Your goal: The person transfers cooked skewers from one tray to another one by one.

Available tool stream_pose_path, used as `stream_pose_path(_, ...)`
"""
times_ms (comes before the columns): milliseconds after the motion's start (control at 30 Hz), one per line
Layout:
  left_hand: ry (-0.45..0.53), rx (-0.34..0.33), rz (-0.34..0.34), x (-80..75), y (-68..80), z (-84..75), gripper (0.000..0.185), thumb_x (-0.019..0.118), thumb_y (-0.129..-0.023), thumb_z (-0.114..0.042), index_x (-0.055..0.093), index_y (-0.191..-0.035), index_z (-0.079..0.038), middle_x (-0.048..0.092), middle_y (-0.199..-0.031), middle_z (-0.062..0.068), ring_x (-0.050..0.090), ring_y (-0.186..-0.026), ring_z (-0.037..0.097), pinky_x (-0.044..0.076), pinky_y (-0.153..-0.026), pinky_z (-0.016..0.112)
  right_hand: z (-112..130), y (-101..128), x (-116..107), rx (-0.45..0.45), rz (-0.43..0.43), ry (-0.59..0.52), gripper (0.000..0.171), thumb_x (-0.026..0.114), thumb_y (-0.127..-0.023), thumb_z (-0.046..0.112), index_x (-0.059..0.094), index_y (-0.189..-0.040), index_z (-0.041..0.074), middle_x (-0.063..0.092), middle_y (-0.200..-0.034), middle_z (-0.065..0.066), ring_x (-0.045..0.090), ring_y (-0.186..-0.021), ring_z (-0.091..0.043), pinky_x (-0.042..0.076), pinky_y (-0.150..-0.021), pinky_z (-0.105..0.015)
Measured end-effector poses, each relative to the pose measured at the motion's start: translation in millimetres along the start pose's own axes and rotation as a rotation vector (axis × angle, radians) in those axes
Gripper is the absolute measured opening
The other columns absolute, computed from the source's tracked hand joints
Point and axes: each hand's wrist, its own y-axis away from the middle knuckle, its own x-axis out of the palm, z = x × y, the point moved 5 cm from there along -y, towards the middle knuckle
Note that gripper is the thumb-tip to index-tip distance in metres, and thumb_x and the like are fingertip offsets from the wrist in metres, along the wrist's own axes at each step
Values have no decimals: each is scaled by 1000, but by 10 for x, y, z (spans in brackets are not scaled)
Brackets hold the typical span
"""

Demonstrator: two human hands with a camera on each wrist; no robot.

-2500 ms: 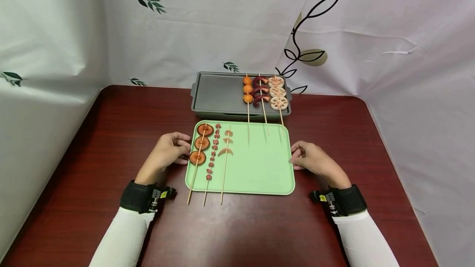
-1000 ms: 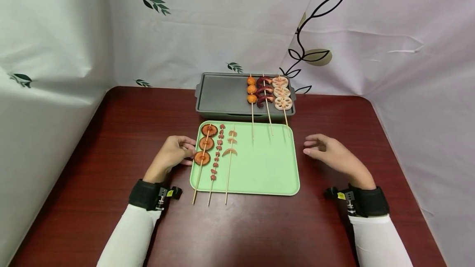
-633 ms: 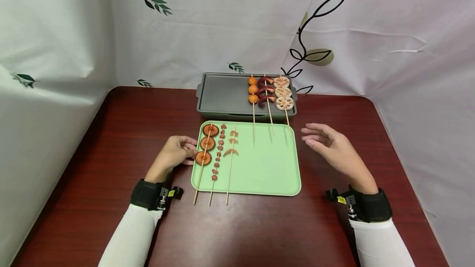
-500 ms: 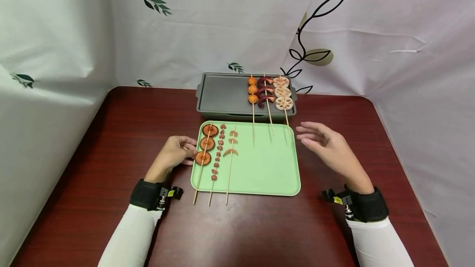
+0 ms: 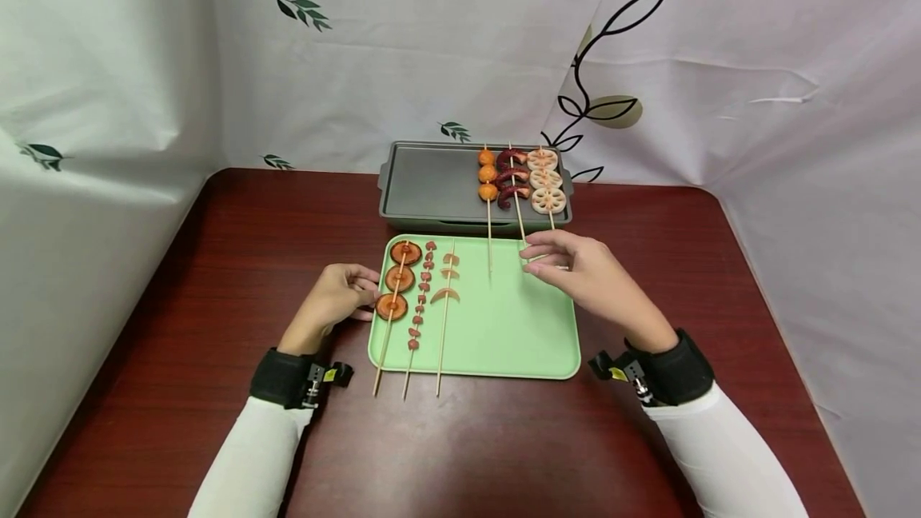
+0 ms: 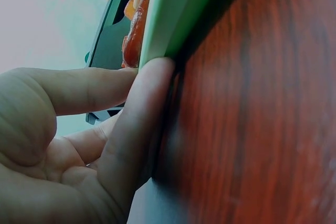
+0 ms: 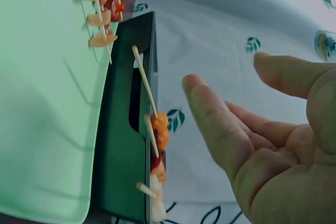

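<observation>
A dark red wooden table (image 5: 216, 262), curtained round by white leaf-printed cloth (image 5: 360, 62), bears a green tray (image 5: 504, 334) with a grey griddle pan (image 5: 432, 182) behind it. The left hand (image 5: 332, 298) rests relaxed, fingers against the tray's left edge beside the mushroom skewer (image 5: 392, 286). The right hand (image 5: 586, 274) hovers over the tray's far right corner, fingers loosely spread and holding nothing, just at the stick ends of the lotus-root skewer (image 5: 544, 182) and octopus skewer (image 5: 512, 182), whose food lies on the pan.

Bare green tray (image 5: 496, 326) surface is lying open between three skewers (image 5: 413, 302) at its left and the right hand (image 5: 583, 274) hovering over stick ends (image 5: 489, 250) jutting from the grey pan (image 5: 432, 182) behind.
</observation>
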Motion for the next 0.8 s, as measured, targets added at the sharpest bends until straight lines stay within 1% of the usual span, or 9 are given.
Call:
stream_pose_path(67, -2, 4, 2, -2, -3, 7, 33, 58, -99, 6, 57, -131, 12, 62, -103, 17, 68, -78, 16, 66, -67, 32, 45, -75, 22, 12, 21, 42, 35, 74, -97, 24, 69, -129, 9, 77, -114, -4, 74, -102, -16, 62, -83, -27)
stream_pose_path(167, -2, 16, 1, -5, -4, 6, 33, 58, -98, 6, 57, -130, 13, 62, -102, 17, 69, -79, 17, 67, -67, 33, 100, -203, 43, 5, 39, 111, 30, 74, -97, 23, 73, -123, 10, 78, -103, -2, 74, -93, -14, 61, -79, -31)
stream_pose_path(367, -12, 12, 0, -14, -7, 14, 32, 59, -99, 6, 58, -130, 13, 63, -101, 17, 69, -78, 16, 66, -66, 32, 191, -427, 124, -39, 45, 224, 21, 75, -95, 22, 77, -110, 7, 77, -91, -1, 71, -80, -13, 59, -71, -32)
stream_pose_path(533, -12, 13, 11, 3, -24, 23, 31, 59, -99, 5, 58, -129, 13, 63, -101, 18, 69, -78, 17, 66, -67, 32, 238, -556, 215, -60, 33, 323, 21, 79, -93, 20, 77, -103, 2, 75, -85, -5, 68, -73, -15, 57, -69, -32)
stream_pose_path(633, -15, 9, 5, -2, -25, 25, 30, 59, -99, 5, 58, -128, 13, 63, -101, 17, 69, -77, 17, 66, -67, 32, 252, -623, 279, -28, 48, 377, 22, 79, -92, 23, 75, -98, 1, 68, -73, -2, 60, -65, -12, 49, -64, -28)
stream_pose_path(667, -16, 8, 4, -3, -23, 26, 31, 59, -99, 5, 58, -128, 13, 63, -101, 17, 69, -77, 17, 66, -67, 32, 253, -643, 303, -14, 57, 389, 22, 79, -93, 23, 74, -94, 1, 63, -68, 0, 56, -62, -12, 45, -61, -26)
stream_pose_path(700, -15, 8, 4, -3, -23, 26, 30, 59, -99, 5, 58, -128, 13, 63, -101, 17, 69, -77, 17, 66, -67, 32, 252, -662, 326, -3, 62, 400, 22, 79, -92, 23, 74, -95, 1, 60, -66, 2, 54, -61, -11, 42, -60, -25)
stream_pose_path(767, -18, 7, 4, -4, -22, 29, 30, 59, -98, 5, 58, -128, 13, 63, -101, 17, 69, -77, 17, 66, -67, 32, 256, -690, 372, 25, 77, 423, 23, 78, -93, 22, 70, -87, 1, 48, -61, 4, 45, -58, -11, 34, -57, -25)
stream_pose_path(800, -19, 7, 3, -6, -22, 32, 30, 59, -98, 5, 58, -128, 13, 63, -101, 17, 69, -77, 17, 66, -67, 32, 258, -704, 394, 35, 81, 427, 22, 78, -94, 21, 71, -89, 0, 47, -61, 5, 45, -58, -11, 34, -56, -24)
